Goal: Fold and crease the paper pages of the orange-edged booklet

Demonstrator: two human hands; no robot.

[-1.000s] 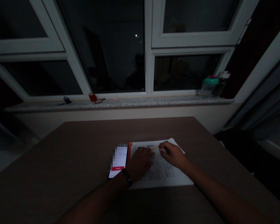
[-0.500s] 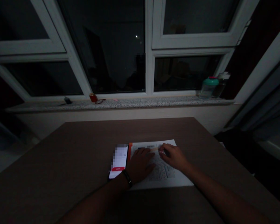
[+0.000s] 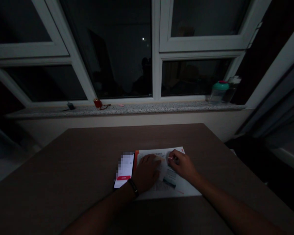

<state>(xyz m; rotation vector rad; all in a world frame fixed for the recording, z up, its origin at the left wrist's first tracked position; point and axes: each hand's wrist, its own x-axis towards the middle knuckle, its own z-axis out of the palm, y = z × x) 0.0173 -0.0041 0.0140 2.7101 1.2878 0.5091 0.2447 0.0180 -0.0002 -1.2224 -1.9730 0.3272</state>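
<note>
While the left hand (image 3: 146, 173) lies open and flat on the booklet (image 3: 166, 186) on the table (image 3: 63, 169), the right hand (image 3: 182, 164) curls at its top edge, pinch unclear; light, floppy pages take best by their edges.

i see a big brown table (image 3: 63, 169) down here. a phone (image 3: 124, 169) lies flat on it with its screen lit. right beside the phone lies an open book (image 3: 169, 184) with an orange edge and white pages.
</note>
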